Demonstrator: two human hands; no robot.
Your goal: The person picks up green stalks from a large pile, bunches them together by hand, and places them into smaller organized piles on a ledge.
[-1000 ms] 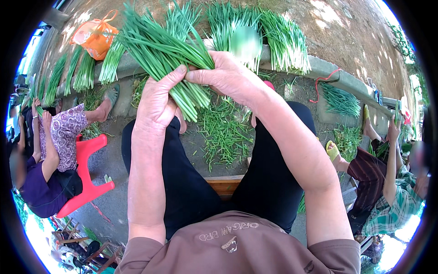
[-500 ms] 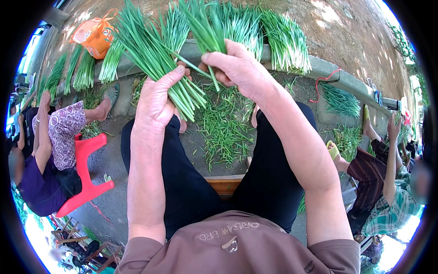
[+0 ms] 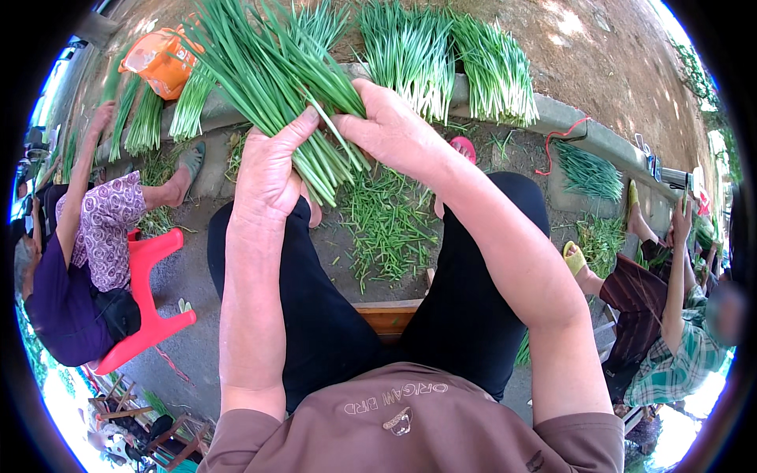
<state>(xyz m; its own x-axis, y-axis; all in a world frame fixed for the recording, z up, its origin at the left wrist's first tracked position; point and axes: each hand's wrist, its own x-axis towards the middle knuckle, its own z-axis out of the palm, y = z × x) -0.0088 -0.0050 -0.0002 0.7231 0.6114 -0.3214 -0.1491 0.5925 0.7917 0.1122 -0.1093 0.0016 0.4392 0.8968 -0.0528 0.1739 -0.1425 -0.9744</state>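
A thick bunch of long green chives (image 3: 251, 75) is gripped in my left hand (image 3: 272, 169), its pale stem ends pointing down toward my knees. My right hand (image 3: 394, 130) closes round a smaller lot of chives (image 3: 335, 85) and lays it against the right side of that bunch. The two lots overlap, so where one stops is hard to see. My left thumb presses across the stems, and one pale stalk slants between my hands. The fingers of my right hand are mostly hidden behind the stems.
Chive bundles (image 3: 497, 75) lean along a concrete curb (image 3: 556, 118), beside an orange bag (image 3: 167, 67). Chive scraps (image 3: 386, 229) litter the ground between my knees. A person on a red stool (image 3: 150, 276) sits at left, another person (image 3: 670, 347) at right.
My right hand has come down and left, bringing its smaller chives from above, apart, to lie against the bunch in my left hand. My left hand has hardly moved.
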